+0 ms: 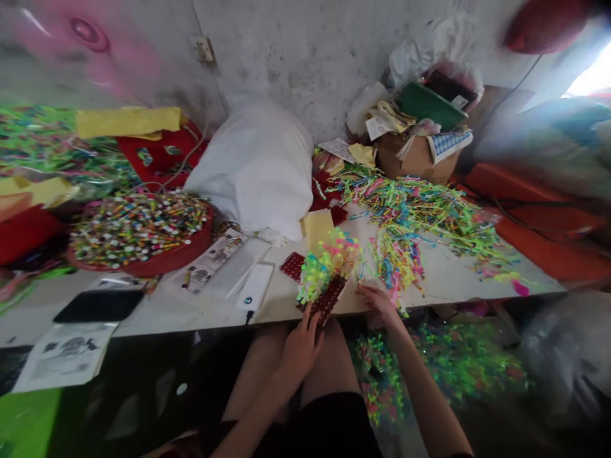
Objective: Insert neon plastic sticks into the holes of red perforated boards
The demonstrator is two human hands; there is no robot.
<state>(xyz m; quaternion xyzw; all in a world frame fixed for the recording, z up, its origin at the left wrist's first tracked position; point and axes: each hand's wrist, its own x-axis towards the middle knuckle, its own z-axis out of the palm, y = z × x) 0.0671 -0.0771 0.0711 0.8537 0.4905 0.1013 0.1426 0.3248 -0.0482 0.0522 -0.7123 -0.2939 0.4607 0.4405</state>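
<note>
My left hand (301,346) grips the near end of a dark red perforated board (328,298) that sticks out over the table's front edge. The board is partly filled with upright neon plastic pieces (329,261) in green, yellow, pink and blue. My right hand (377,302) rests at the table edge just right of the board, fingers curled among loose neon pieces (396,267). What it pinches, if anything, is too small to make out. A second red board (292,266) lies flat just behind.
A wide heap of neon pieces (420,210) covers the table's right half. A red tray of coloured pieces (138,229), a white sack (258,168), a cardboard box (415,159), a white phone (255,286), a black tablet (98,306) and printed sheets (64,355) surround it.
</note>
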